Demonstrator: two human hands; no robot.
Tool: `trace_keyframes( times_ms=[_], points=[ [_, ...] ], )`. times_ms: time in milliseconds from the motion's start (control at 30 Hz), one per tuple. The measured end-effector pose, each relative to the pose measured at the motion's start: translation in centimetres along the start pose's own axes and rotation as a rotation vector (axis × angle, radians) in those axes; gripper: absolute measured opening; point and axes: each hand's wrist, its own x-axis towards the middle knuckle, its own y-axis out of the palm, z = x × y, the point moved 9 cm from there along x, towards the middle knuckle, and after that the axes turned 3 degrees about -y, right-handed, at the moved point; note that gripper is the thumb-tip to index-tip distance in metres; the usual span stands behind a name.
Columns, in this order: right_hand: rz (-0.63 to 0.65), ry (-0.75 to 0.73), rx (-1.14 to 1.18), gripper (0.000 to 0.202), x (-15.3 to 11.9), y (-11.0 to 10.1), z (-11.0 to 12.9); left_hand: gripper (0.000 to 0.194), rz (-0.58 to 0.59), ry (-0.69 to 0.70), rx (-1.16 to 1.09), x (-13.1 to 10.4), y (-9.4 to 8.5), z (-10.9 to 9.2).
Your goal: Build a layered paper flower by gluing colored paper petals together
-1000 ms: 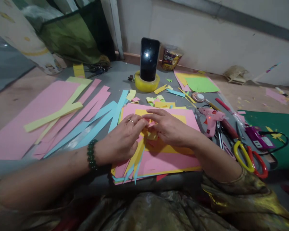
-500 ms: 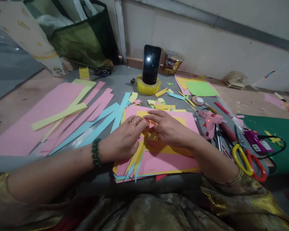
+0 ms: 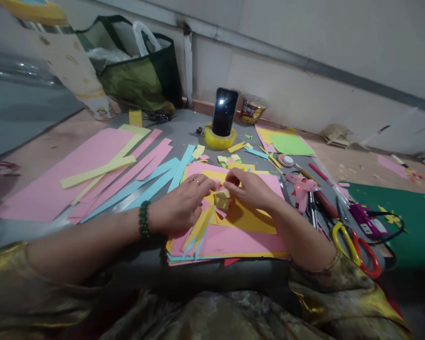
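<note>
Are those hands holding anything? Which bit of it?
The left hand and right hand are close around the small folded papers; whether either pinches one, and by which part, can't be told.

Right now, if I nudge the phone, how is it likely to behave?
The phone may tip if pushed near its top, since it stands tall with its lower end in the tape roll. The roll lies flat, so it probably won't roll away, though it might slide. The phone's glossy screen suggests a smooth, possibly slippery grip.

Lettering on cup [image 3: 252, 111] too blurred; no text readable.
</note>
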Motion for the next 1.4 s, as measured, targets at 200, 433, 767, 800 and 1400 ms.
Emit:
trace_keyframes(
  times_ms=[200, 433, 767, 800, 1400],
  points=[
    [0.007, 0.153, 0.295, 0.008, 0.5, 1.5, -1.3, 0.037, 0.02, -0.053, -0.025, 0.3, 0.3, 1.4],
    [-0.121, 0.095, 0.298, 0.012, 0.1, 0.6, -1.3, 0.036, 0.001, -0.209, 0.149, 0.4, -1.1, 2.2],
    [-0.082, 0.082, 0.42, 0.035, 0.8, 2.4, -0.3, 0.053, -0.049, -0.194, -0.116, 0.5, -0.6, 3.3],
    [-0.071, 0.081, 0.431, 0.037, 0.8, 2.6, -0.4, 0.053, -0.063, -0.177, -0.137, 0.6, -0.6, 3.3],
    [-0.096, 0.168, 0.651, 0.03, 0.9, 1.9, -0.2, 0.06, -0.256, -0.165, -0.031, 0.5, -2.5, 3.3]
  ],
)
